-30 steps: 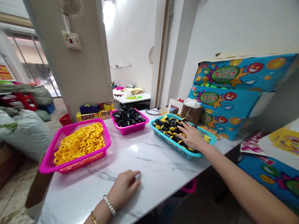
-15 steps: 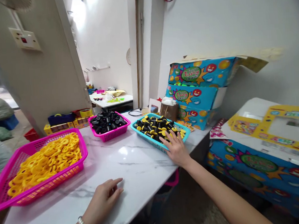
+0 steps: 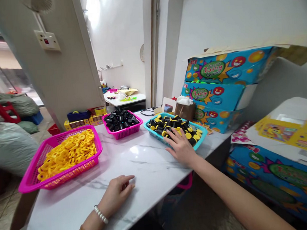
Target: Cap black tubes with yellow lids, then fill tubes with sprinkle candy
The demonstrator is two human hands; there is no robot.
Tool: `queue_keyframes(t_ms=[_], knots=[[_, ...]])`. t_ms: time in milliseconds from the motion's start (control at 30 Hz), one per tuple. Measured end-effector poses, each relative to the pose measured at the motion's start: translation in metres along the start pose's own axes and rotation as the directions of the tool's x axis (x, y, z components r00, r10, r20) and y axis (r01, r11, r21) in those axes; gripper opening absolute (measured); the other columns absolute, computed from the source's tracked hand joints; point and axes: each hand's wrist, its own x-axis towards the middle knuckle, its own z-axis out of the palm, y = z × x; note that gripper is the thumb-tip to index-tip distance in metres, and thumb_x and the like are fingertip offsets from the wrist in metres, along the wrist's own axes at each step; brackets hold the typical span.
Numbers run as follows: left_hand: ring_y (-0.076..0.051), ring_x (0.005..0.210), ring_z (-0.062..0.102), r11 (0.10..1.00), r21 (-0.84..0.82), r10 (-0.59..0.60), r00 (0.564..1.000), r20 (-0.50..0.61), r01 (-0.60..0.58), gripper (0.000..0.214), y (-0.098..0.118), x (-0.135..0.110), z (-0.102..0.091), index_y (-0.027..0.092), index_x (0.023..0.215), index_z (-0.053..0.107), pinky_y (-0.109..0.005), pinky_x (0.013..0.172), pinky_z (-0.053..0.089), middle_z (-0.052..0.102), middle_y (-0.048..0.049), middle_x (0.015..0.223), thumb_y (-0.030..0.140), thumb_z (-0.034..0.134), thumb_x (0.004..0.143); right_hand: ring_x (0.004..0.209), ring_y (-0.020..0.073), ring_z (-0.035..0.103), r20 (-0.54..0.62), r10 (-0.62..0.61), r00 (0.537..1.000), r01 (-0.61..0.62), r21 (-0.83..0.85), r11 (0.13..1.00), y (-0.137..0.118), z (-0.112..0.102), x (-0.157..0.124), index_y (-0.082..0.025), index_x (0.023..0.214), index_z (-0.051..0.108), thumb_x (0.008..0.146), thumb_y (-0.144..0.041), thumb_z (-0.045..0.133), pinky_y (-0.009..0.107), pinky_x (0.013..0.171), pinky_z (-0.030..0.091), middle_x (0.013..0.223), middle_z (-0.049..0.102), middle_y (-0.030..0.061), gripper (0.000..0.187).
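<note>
My right hand (image 3: 181, 146) lies with spread fingers over the near rim of a turquoise basket (image 3: 158, 137). Its fingertips reach the black and yellow plastic pieces (image 3: 160, 123) heaped inside; nothing shows gripped. On the white marbled table (image 3: 136, 168), my left hand (image 3: 119, 192) rests with fingers stretched out and holds nothing. Farther left, a large pink basket (image 3: 68, 177) contains yellow ring-shaped pieces (image 3: 69, 152). Between the two baskets stands a smaller pink basket (image 3: 125, 132) of black cylindrical parts (image 3: 121, 120).
Blue printed cartons (image 3: 215, 93) are stacked at the table's back right. Another blue carton (image 3: 278, 176) with yellow printed packaging (image 3: 281, 134) on it stands right of the table. A brown tissue box (image 3: 184, 111) sits behind the turquoise basket. White sacks (image 3: 11, 146) lie at far left.
The view has turned a little left, so everything appears farther right. My right hand remains at the turquoise basket, its fingers slightly lower on the pieces. My left hand stays on the table.
</note>
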Motion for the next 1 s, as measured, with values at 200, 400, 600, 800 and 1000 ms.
queue_keyframes(t_ms=[200, 400, 600, 800, 1000], knots=[[-0.017, 0.072, 0.058, 1.000, -0.010, -0.001, 1.000, 0.010, 0.001, 0.037, -0.002, -0.001, -0.001, 0.019, 0.113, 0.068, -0.029, 0.072, 0.044, 0.067, -0.0057, 0.082, 0.037, 0.049, 0.086, 0.145, 0.0301, 0.014, 0.214, 0.051, 0.976, -0.059, 0.032, 0.998, 0.013, 0.033, 0.056, -0.026, 0.140, 0.046, 0.094, -0.040, 0.040, 0.057, 0.115, -0.003, 0.153, 0.032, 0.0004, 0.049], [-0.016, 0.071, 0.057, 1.000, -0.021, 0.011, 1.000, 0.006, -0.011, 0.037, -0.007, -0.001, 0.001, 0.020, 0.113, 0.069, -0.028, 0.071, 0.043, 0.066, -0.0051, 0.081, 0.036, 0.050, 0.085, 0.141, 0.0377, 0.022, 0.331, 0.166, 0.929, -0.191, 0.044, 0.981, 0.030, 0.057, 0.079, -0.029, 0.140, 0.046, 0.090, -0.060, 0.035, 0.068, 0.109, 0.003, 0.154, 0.031, 0.0057, 0.060], [-0.016, 0.069, 0.056, 1.000, -0.014, 0.022, 1.000, 0.022, -0.022, 0.037, -0.004, -0.001, -0.002, 0.019, 0.111, 0.069, -0.028, 0.070, 0.042, 0.065, -0.0050, 0.079, 0.037, 0.050, 0.085, 0.140, 0.0382, 0.024, 0.373, 0.188, 0.909, -0.219, 0.043, 0.975, 0.026, 0.042, 0.085, -0.028, 0.142, 0.043, 0.088, -0.065, 0.038, 0.067, 0.110, 0.006, 0.152, 0.034, 0.0084, 0.066], [-0.017, 0.070, 0.058, 0.998, -0.060, 0.000, 0.999, 0.032, 0.002, 0.039, -0.004, -0.002, -0.005, 0.021, 0.112, 0.069, -0.028, 0.070, 0.044, 0.067, -0.0046, 0.080, 0.040, 0.049, 0.085, 0.142, 0.0271, 0.025, 0.033, 0.186, 0.982, -0.189, 0.164, 0.968, 0.016, 0.001, 0.043, -0.026, 0.136, 0.049, 0.091, -0.050, 0.044, 0.053, 0.117, 0.005, 0.150, 0.039, 0.0059, 0.052], [-0.019, 0.075, 0.061, 0.990, -0.104, -0.086, 0.994, 0.063, 0.092, 0.042, -0.007, 0.000, -0.002, 0.019, 0.113, 0.069, -0.029, 0.071, 0.047, 0.070, -0.0057, 0.085, 0.044, 0.049, 0.086, 0.136, 0.0350, 0.034, 0.114, 0.871, 0.478, -0.722, 0.616, 0.315, 0.077, -0.011, -0.039, -0.016, 0.144, 0.028, 0.082, -0.046, 0.055, 0.056, 0.110, 0.028, 0.149, 0.034, 0.0213, 0.073]])
